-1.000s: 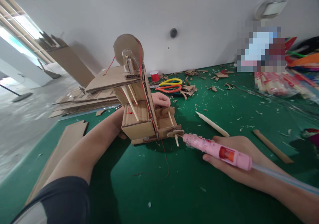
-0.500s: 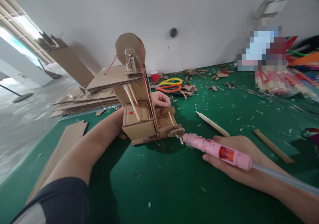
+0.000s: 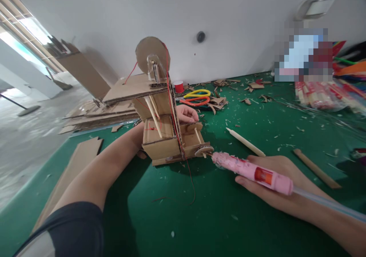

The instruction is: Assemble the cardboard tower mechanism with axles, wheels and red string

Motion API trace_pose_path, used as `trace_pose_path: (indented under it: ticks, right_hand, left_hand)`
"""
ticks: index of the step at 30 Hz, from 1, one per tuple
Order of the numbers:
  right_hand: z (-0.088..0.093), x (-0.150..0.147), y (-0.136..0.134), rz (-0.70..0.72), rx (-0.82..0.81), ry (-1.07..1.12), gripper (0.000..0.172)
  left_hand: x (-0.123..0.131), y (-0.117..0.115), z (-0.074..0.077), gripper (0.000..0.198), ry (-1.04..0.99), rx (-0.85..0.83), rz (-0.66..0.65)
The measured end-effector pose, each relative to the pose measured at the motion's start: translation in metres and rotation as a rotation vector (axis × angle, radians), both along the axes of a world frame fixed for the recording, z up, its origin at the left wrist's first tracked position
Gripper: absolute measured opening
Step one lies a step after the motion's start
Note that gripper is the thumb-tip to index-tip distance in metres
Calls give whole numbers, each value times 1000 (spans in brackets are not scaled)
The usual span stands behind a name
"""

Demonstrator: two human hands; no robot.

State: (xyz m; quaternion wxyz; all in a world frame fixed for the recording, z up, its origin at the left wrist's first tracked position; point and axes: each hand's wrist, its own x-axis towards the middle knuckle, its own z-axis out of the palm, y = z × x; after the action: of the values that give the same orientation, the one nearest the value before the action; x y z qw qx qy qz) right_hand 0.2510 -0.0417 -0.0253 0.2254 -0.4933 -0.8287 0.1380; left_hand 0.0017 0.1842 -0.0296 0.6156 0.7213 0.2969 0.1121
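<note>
A cardboard model [image 3: 161, 148] with a large upright disc [image 3: 145, 55] on its top stands on the green table. Red string runs from the disc down its side, and wooden sticks slant below the upper deck. My left hand [image 3: 187, 114] reaches around behind the model, its curled fingers gripping the far side; part of the hand is hidden. In my right hand [image 3: 274, 169] is a pink hot glue gun [image 3: 243, 166], its nozzle at the small cardboard wheel [image 3: 204, 150] on the near side. A thin stick axle [image 3: 198, 135] spans the low front frame.
Behind the model lie yellow-and-orange scissors [image 3: 197, 97], a red thread spool [image 3: 178, 86] and cardboard scraps. A pale pointed stick [image 3: 246, 142] and a brown strip [image 3: 316, 167] lie right. Cardboard sheets [image 3: 100, 114] are stacked at left; bagged materials [image 3: 320, 93] sit far right.
The whole view has shifted slightly, so everything appears a little farther right. Both hands keep their holds, and the glue gun's nozzle stays at the small wheel.
</note>
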Motion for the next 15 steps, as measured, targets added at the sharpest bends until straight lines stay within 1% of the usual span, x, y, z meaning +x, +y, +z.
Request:
trace_pose_path:
  ticks: [3,7,9,11,13,15]
  right_hand:
    - [0,0,0,-2,5,-3,35]
    - [1,1,0,11,-5,17,35]
    - [3,1,-1,18,-36,55,35]
    - [6,0,-3,-7,-75,106,35]
    - [10,0,-5,-51,-119,158,33]
    - [12,1,-6,-89,-137,190,31]
  left_hand:
    - [1,5,2,36,18,-127,-74]
    - [0,9,1,37,11,-160,-86]
    - [0,9,0,38,14,-163,-75]
    - [0,7,1,39,16,-169,-55]
    - [0,2,5,38,25,-181,-21]
    - [-2,-7,12,35,43,-184,28]
